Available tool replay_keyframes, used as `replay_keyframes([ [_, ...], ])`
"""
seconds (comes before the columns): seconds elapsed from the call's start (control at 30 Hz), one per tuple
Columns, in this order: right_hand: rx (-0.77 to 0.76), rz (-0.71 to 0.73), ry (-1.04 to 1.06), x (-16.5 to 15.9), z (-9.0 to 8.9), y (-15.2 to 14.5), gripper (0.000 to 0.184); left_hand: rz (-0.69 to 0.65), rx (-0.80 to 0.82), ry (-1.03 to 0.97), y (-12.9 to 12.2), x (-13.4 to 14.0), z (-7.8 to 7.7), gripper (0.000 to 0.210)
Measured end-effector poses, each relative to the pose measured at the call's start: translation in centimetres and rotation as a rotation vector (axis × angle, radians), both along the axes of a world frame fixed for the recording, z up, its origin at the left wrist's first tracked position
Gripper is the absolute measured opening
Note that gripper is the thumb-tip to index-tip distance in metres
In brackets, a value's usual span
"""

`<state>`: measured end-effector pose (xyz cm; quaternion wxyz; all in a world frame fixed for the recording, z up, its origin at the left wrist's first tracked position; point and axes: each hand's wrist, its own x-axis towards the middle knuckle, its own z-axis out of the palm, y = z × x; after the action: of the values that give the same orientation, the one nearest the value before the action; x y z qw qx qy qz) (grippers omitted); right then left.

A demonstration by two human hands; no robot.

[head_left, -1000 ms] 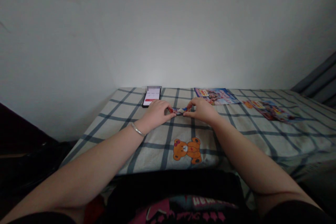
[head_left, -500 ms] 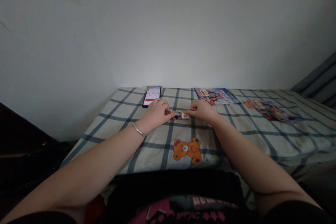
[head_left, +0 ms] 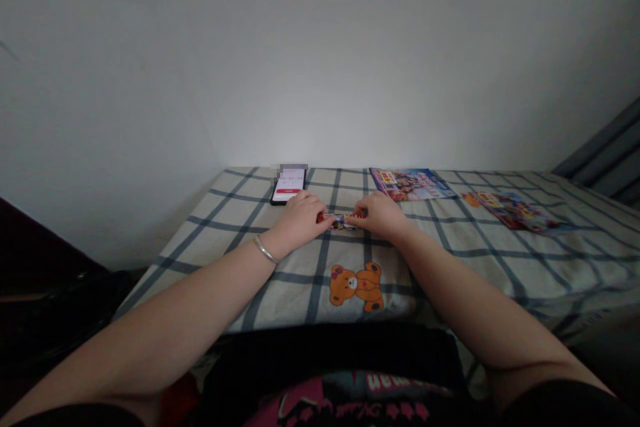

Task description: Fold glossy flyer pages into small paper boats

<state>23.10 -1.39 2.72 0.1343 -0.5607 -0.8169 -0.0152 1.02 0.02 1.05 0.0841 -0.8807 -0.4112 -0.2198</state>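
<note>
A narrow folded strip of printed paper (head_left: 340,222) lies across the checked cloth, its colours red, blue and yellow. The fingers of my left hand (head_left: 301,215) are closed on its left end. At the right end, my right hand (head_left: 383,215) pinches it between thumb and fingers. Both ends of the strip are partly hidden under the fingers. A silver bangle (head_left: 265,249) circles my left wrist.
A phone (head_left: 289,187) with a lit screen lies beyond my left hand. Two colourful printed sheets, one at the back (head_left: 413,184) and another further right (head_left: 523,212), rest on the checked cloth (head_left: 240,213). A wall (head_left: 350,80) stands behind.
My right hand has shifted slightly left along the strip, and less of the strip shows between my hands. My left hand has barely moved.
</note>
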Motion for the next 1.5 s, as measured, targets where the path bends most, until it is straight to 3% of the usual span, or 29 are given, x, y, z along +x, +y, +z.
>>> replay_keyframes([
  [0.67,0.019,-0.013,-0.033,-1.3,-0.2,-0.2,0.031,0.054,-0.118,-0.019,0.4,0.4,-0.1,0.029],
  [1.2,-0.016,-0.036,-0.087,-1.8,0.2,-0.8,0.035,-0.015,-0.094,0.093,0.3,0.5,0.1,0.020],
  [1.5,-0.077,-0.057,-0.095,-0.2,0.6,-0.6,0.036,-0.039,-0.120,0.112,0.4,-0.5,0.3,0.019],
])
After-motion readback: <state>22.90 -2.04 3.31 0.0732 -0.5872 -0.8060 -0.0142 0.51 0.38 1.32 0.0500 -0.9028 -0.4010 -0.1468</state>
